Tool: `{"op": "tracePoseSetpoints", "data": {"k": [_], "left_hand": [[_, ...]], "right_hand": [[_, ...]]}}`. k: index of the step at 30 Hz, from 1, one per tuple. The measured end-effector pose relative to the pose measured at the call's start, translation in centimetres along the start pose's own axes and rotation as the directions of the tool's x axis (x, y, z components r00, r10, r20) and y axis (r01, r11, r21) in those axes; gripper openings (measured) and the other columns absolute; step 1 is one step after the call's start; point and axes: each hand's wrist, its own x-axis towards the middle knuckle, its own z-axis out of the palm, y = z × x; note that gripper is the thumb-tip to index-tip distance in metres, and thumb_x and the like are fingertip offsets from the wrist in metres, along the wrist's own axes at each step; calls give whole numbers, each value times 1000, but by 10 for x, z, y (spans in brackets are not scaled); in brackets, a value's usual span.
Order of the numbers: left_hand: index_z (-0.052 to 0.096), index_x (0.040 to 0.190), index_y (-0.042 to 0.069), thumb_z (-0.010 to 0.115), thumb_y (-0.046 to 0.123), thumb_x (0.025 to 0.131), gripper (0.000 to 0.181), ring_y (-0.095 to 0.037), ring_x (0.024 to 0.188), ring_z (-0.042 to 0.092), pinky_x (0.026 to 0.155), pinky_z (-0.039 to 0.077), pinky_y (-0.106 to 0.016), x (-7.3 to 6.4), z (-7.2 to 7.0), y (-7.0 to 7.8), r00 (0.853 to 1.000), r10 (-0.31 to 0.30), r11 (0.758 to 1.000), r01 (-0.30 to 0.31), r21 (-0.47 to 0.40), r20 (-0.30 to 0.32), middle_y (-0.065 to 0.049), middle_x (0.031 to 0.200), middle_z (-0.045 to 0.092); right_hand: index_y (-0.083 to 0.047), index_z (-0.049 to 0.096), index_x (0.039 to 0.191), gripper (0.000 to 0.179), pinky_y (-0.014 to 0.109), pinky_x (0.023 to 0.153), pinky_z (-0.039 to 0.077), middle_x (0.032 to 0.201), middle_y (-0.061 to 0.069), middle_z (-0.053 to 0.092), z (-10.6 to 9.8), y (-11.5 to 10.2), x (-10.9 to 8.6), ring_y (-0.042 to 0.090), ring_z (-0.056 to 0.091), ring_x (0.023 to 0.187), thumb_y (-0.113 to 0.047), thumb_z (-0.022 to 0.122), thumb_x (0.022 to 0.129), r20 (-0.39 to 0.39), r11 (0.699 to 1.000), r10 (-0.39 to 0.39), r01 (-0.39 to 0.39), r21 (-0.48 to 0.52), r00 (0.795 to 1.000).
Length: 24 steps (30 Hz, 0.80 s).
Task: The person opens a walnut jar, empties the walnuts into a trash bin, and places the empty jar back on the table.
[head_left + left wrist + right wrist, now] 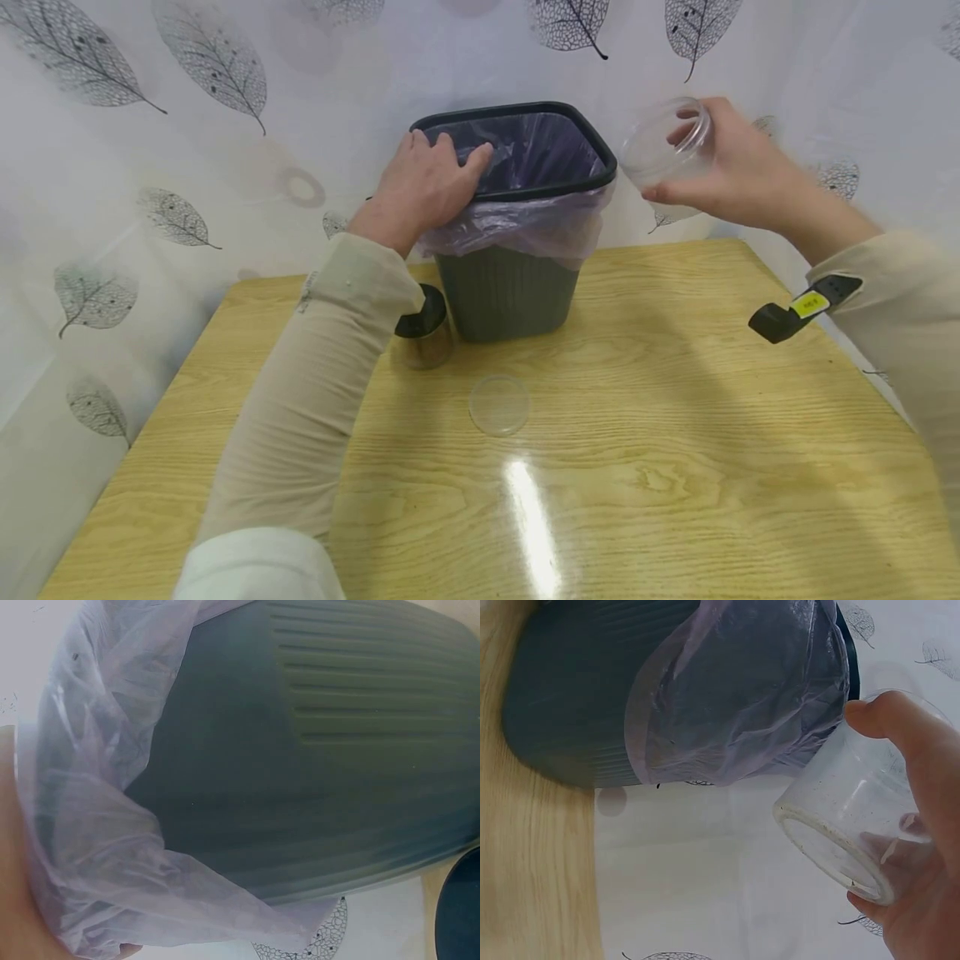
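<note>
The head camera looks forward and down over the table (675, 467). The left wrist camera faces the bin (506, 296) very closely; the right one looks past the clear container (832, 784). Both wrist views share this bin, turned sideways.

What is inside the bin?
Inside the bin, a thin purple liner shows along the walls. The bottom is hidden behind the front rim, so anything lying there cannot be seen.

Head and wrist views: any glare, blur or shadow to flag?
Head: bright glare streak on the wooden table, soft diagonal shadow right of it, right sleeve slightly blurred; left wrist: backdrop washed out at upper left; right wrist: small highlights on the clear container.
</note>
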Motion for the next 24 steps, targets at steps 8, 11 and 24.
{"op": "tracePoseSetpoints", "data": {"k": [8, 11, 24], "left_hand": [[2, 158, 0, 2, 65, 99, 88, -34, 154, -8, 127, 0, -40, 0, 1, 0, 1000, 0, 1000, 0, -2, -6, -24, 164, -2], [1, 158, 0, 2, 65, 99, 88, -34, 154, -7, 127, 0, -40, 0, 1, 0, 1000, -1, 1000, 1, 1, -5, -24, 165, -2], [0, 158, 1, 2, 66, 98, 88, -33, 154, -8, 127, 0, -40, 0, 1, 0, 1000, -4, 1000, 4, -2, -6, -24, 165, -4]], "right_hand": [[-5, 22, 152, 96, 64, 108, 33, 147, 19, 45, 12, 14, -8, 42, 43, 131, -36, 80, 82, 6, 998, 43, -43, 47, 999], [-4, 23, 152, 95, 60, 105, 36, 146, 18, 46, 18, 18, -11, 40, 45, 129, -38, 79, 82, 11, 997, 56, -57, 52, 998], [-4, 28, 149, 90, 37, 98, 40, 142, 17, 51, 38, 32, -18, 35, 50, 124, -39, 79, 83, 3, 993, 72, -72, 98, 997]]}}
